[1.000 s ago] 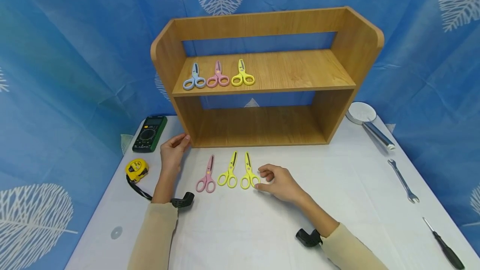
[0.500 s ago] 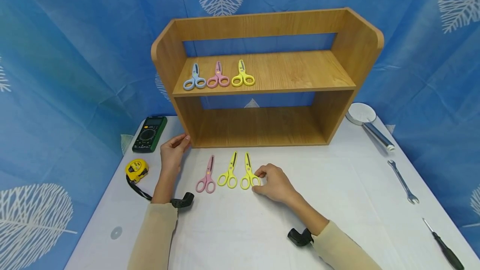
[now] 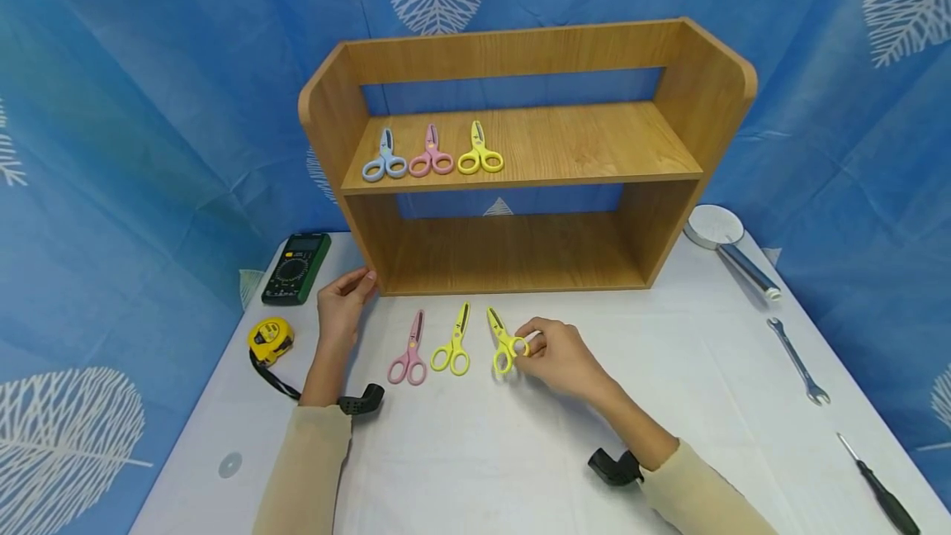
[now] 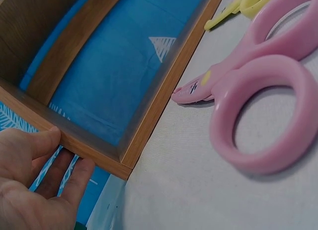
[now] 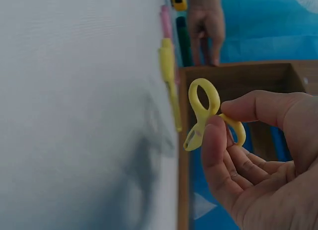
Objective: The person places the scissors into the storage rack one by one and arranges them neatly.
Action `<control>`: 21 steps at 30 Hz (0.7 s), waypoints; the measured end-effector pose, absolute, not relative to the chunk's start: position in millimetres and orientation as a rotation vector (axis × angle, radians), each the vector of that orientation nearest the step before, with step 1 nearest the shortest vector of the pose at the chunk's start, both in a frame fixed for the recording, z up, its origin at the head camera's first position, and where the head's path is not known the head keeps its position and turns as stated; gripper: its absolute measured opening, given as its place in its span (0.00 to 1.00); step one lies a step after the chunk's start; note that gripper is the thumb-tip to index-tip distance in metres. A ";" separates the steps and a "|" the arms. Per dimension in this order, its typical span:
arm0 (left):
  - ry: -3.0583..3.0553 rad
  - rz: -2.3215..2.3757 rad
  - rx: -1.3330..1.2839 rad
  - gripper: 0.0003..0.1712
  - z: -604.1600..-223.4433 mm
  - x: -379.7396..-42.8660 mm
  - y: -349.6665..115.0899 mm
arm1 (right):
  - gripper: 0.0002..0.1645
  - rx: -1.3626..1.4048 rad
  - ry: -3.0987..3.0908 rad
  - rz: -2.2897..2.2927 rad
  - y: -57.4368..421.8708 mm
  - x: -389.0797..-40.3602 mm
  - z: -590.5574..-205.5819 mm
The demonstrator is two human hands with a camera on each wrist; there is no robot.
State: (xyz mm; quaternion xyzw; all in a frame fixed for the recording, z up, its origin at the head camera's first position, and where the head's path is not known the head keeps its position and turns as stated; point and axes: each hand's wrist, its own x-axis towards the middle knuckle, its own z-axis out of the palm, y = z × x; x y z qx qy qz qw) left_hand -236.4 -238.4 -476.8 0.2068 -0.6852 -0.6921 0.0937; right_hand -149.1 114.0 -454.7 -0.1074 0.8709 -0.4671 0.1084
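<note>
My right hand pinches one handle loop of a pair of yellow scissors between thumb and index finger. In the right wrist view these yellow scissors hang above the white table, their shadow falling beside them. My left hand holds the front edge of the wooden shelf's left side panel, thumb on the inner side and fingers outside. On the table, between the hands, lie pink scissors and a second pair of yellow scissors, blades toward the shelf.
The two-tier wooden shelf bears blue scissors, pink scissors and yellow scissors on its upper board. At left lie a multimeter and tape measure; at right a magnifying glass, wrench and screwdriver.
My right hand reached the rightmost yellow scissors, took hold of a handle loop, and lifted and tilted them slightly rightward. The left hand stayed at the shelf's side.
</note>
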 end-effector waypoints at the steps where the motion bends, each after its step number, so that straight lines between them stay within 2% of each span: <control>1: -2.029 -2.057 0.617 0.21 -476.9 -236.7 -238.5 | 0.20 -0.318 2.560 -1.391 117.0 -147.4 -448.3; 13: -2.023 -2.078 0.621 0.22 -478.9 -238.1 -240.4 | 0.24 -0.424 2.460 -1.740 153.1 -134.2 -346.2; 21: -2.018 -2.067 0.608 0.22 -480.6 -238.7 -240.8 | 0.24 -0.423 2.634 -1.867 159.0 -171.2 -289.2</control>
